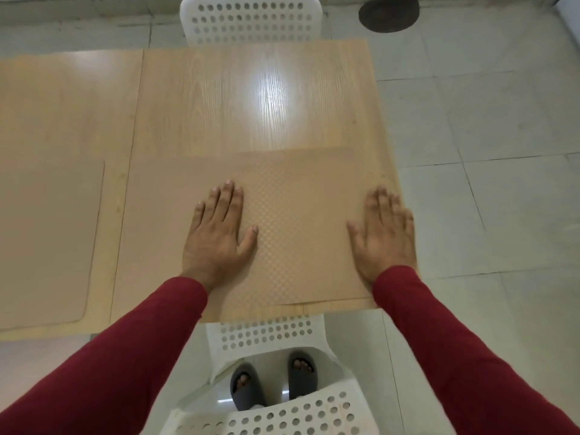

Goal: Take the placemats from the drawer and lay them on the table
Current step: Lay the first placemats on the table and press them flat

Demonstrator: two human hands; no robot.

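Your left hand (219,227) lies flat, palm down with fingers spread, on the middle of a tan placemat (292,221) that covers the near right part of the tabletop (251,98). Your right hand (384,230) is also flat and open, pressed on the placemat's right edge at the right edge of the tabletop; neither hand grips anything. The placemat's near edge runs just inside the near edge of the tabletop. A second placemat (47,240) lies flat at the near left, well apart from the first. One white perforated chair (251,20) stands at the far edge, and another white chair (270,337) is tucked at the near edge.
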